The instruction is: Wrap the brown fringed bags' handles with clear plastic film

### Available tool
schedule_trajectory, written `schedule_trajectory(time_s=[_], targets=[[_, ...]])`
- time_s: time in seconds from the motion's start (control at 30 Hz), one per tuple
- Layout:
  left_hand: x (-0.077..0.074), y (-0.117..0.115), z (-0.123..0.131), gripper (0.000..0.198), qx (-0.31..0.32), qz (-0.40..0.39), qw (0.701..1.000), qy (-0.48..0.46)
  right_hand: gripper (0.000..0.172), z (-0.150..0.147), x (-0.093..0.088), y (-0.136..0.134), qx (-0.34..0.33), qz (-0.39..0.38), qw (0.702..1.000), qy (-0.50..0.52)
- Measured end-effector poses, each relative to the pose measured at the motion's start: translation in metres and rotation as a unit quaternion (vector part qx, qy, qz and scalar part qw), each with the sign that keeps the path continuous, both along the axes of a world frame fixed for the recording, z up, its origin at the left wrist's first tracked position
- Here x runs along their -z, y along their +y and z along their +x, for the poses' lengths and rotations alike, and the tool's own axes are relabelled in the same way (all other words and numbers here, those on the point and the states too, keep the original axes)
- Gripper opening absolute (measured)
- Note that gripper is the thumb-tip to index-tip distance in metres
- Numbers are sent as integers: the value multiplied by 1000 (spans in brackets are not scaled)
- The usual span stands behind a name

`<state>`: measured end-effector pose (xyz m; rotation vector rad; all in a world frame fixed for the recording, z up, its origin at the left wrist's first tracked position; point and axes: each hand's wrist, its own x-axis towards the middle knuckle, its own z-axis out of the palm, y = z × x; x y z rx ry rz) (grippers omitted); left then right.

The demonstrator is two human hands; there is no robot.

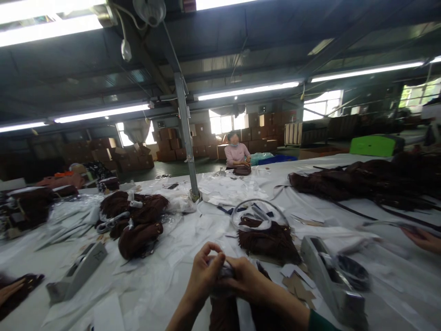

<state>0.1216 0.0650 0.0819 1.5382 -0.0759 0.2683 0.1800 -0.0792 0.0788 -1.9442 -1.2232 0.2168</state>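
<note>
My left hand (204,275) and my right hand (247,279) meet low in the middle of the view, fingers pinched together on a small bundle of clear plastic wrap (223,272). Below the hands hangs a dark brown bag (225,315), partly hidden by my wrists. Just beyond my right hand lies a brown fringed bag (270,241) with a plastic-wrapped handle loop (257,212) on the white-covered table (165,280).
A grey tape dispenser (332,280) stands at the right, another grey tape dispenser (77,271) at the left. Piles of brown bags (136,220) lie left, and a long heap of brown bags (372,181) far right. A steel pole (186,138) rises mid-table. A seated person (237,154) works opposite; someone's hand (425,240) shows at right.
</note>
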Motion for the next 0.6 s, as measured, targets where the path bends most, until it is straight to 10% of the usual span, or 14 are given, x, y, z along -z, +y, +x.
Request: schedule_trajectory(time_s=[0.13,0.27,0.4,0.6], targets=[[15,-2,7,44,-21,-86,996,-1,26,4,1,-5,36,-55,998,-13],[14,5,7,37,23,149,989,2,23,5,24,-11,161,-147,969,-114],[3,13,-7,30,22,399,917,16,29,3,49,-10,173,-156,950,-210],[3,17,-28,19,53,388,918,63,6,-8,68,0,177,-105,908,-364]])
